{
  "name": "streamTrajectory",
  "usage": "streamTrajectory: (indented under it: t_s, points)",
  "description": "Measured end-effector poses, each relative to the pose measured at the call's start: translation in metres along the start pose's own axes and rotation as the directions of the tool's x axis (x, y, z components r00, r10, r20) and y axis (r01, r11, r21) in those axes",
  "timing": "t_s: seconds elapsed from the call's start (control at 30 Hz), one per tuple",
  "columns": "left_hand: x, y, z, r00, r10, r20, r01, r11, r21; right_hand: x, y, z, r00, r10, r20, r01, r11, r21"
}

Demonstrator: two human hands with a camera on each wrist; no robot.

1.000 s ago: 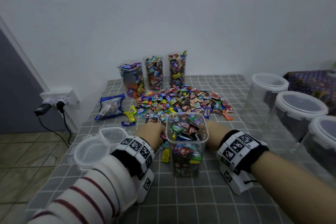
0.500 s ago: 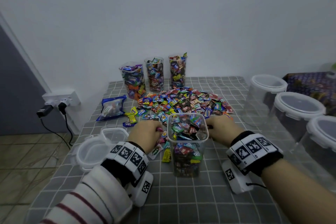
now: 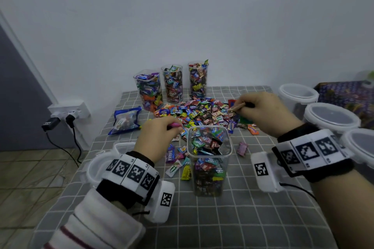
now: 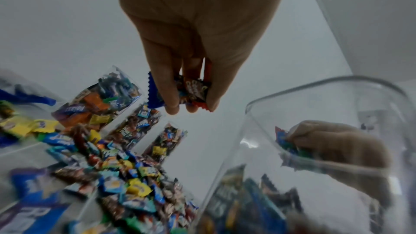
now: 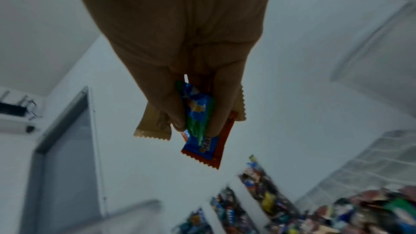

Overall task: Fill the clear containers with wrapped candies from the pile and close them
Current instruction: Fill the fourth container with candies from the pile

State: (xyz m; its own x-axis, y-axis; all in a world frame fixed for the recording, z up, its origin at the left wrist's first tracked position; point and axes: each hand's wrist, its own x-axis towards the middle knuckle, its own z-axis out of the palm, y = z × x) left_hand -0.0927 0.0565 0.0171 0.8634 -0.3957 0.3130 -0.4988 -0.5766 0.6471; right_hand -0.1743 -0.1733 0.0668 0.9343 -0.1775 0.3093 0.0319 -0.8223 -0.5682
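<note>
Your left hand (image 3: 156, 137) fingers (image 4: 166, 84) pinch a few candies (image 4: 193, 90), your right hand (image 3: 265, 111) grips more wrappers (image 5: 202, 125), both raised over the pile (image 3: 202, 113) behind the nearly full open container (image 3: 208, 159) on the tabletop (image 3: 242, 218).

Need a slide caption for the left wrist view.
Left hand pinches wrapped candies beside the clear square plastic container, above the candy pile.

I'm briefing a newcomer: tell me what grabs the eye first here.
The bright candy pile sprawls mid-table, with the open square container just in front, filled nearly to its rim. Beside it, the left hand and right hand each pinch several candies. Three full tubs line the wall.
</note>
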Motion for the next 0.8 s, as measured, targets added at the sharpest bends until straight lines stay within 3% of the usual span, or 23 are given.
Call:
streamTrajectory:
  t_s: [0.13,0.27,0.5,0.7,0.8]
  points:
    - [0.0,0.009,-0.008,0.999,0.018,-0.049,-0.024,0.991,-0.129,-0.008,-0.029,-0.004,0.993,-0.116,-0.008,0.116,0.984,0.138]
    - [-0.002,0.016,-0.011,0.996,0.048,-0.081,-0.06,0.987,-0.152,-0.017,-0.045,0.007,0.979,-0.175,0.103,0.149,0.964,0.223]
    - [-0.005,0.019,-0.01,0.994,0.059,-0.089,-0.072,0.985,-0.157,-0.021,-0.044,0.03,0.956,-0.213,0.203,0.198,0.976,0.092]
    - [-0.006,0.02,-0.01,0.996,0.04,-0.083,-0.054,0.982,-0.179,-0.024,-0.039,0.032,0.963,-0.174,0.204,0.139,0.974,0.177]
    - [-0.006,0.022,-0.01,0.995,0.041,-0.087,-0.056,0.982,-0.179,-0.03,-0.037,0.034,0.98,-0.171,0.103,0.132,0.942,0.307]
